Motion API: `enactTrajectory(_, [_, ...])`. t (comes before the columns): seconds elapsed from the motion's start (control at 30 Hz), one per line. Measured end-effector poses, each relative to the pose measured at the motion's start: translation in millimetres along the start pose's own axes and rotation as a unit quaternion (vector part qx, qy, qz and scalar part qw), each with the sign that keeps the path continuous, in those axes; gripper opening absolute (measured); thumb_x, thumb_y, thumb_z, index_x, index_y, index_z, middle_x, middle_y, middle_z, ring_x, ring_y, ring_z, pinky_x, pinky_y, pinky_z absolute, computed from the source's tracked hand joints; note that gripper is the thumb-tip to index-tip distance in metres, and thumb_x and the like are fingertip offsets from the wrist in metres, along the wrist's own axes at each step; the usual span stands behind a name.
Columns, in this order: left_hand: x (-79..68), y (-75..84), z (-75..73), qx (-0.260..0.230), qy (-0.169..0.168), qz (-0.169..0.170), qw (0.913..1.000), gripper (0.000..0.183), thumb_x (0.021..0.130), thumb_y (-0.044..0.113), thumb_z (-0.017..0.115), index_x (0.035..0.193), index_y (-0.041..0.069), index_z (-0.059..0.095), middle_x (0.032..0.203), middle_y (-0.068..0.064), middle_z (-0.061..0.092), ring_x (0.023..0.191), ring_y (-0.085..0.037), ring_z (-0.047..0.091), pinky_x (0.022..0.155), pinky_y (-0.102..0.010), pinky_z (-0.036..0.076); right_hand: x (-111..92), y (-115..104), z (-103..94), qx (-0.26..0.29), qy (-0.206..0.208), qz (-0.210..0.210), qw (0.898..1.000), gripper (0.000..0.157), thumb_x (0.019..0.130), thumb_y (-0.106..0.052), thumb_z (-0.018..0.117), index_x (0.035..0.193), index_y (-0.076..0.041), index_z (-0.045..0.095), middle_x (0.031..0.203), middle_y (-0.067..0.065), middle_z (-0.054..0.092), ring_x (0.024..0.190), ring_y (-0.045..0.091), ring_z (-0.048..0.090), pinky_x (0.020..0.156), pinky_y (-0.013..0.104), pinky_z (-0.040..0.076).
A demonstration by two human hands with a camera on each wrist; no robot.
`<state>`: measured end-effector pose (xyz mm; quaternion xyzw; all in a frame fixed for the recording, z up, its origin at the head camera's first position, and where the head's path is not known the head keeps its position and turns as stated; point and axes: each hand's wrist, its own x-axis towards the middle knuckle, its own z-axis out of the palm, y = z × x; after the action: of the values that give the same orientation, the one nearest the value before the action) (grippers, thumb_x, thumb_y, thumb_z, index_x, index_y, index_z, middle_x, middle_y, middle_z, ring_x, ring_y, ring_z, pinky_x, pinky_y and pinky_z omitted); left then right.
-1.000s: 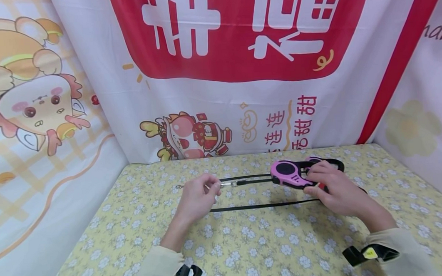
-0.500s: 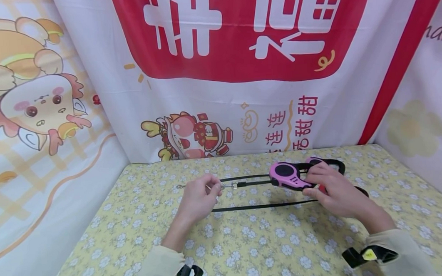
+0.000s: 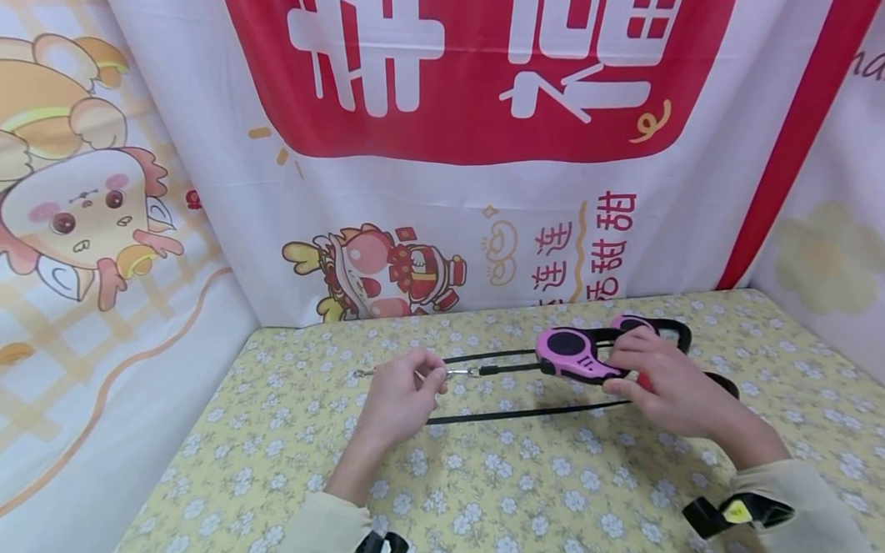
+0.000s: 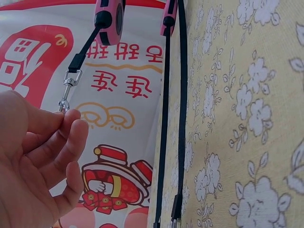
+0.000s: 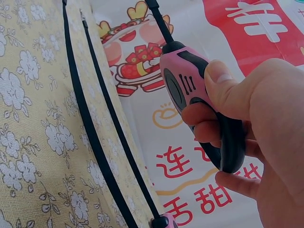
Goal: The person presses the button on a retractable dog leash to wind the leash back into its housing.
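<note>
My right hand (image 3: 666,382) grips the handle of a pink and black retractable dog leash (image 3: 567,352), with fingers curled through its loop in the right wrist view. A short black strap runs leftward from the leash to a silver snap hook (image 3: 464,372). My left hand (image 3: 400,400) pinches the end of that hook between thumb and forefinger, and the other fingers stay loosely bent. In the left wrist view the hook (image 4: 69,85) hangs in line with the strap, above the table.
Behind the held leash lies another pink leash (image 3: 629,323), its black cord (image 3: 492,356) stretched left to a metal clip (image 3: 362,373). A further black strap (image 3: 525,413) crosses the flowered tablecloth (image 3: 529,489) in front. A printed cloth (image 3: 438,185) hangs at the back.
The held leash has shifted slightly left and down. My left fingers and the hook have moved a little to the right; both grips stay the same.
</note>
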<state>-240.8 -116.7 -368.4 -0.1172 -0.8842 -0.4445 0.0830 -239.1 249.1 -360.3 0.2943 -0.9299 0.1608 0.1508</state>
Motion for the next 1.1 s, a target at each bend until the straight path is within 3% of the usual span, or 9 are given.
enactTrajectory(0.33, [0.0, -0.5, 1.0, -0.013, -0.006, 0.009, 0.9999, 0.011, 0.106, 0.014, 0.063, 0.099, 0.014, 0.071, 0.084, -0.004, 0.071, 0.068, -0.021, 0.068, 0.056, -0.027, 0.053, 1.2, -1.2, -0.1, 0.004, -0.003, -0.004, 1.000, 0.020, 0.100, -0.024, 0.073, 0.115, -0.011, 0.079, 0.113, 0.002, 0.072, 0.112, 0.025, 0.058, 0.095, 0.056, 0.054])
enactTrajectory(0.57, [-0.9, 0.7, 0.6, 0.002, -0.005, 0.014, 0.9999, 0.011, 0.106, 0.014, 0.063, 0.100, 0.014, 0.072, 0.082, 0.001, 0.070, 0.063, -0.014, 0.061, 0.053, -0.027, 0.048, 0.7, 0.1, 2.2, 0.002, -0.003, -0.004, 1.000, 0.019, 0.100, -0.023, 0.074, 0.114, -0.012, 0.079, 0.111, 0.000, 0.071, 0.112, 0.024, 0.059, 0.095, 0.055, 0.054])
enactTrajectory(1.1, [-1.2, 2.5, 1.9, -0.001, -0.005, 0.025, 0.9997, 0.011, 0.105, 0.015, 0.063, 0.101, 0.014, 0.074, 0.083, 0.002, 0.071, 0.065, -0.012, 0.062, 0.055, -0.026, 0.050, 1.1, -1.6, 2.4, 0.017, -0.001, -0.014, 1.000, 0.020, 0.101, -0.024, 0.072, 0.117, -0.012, 0.078, 0.115, 0.000, 0.072, 0.120, 0.028, 0.060, 0.098, 0.058, 0.053])
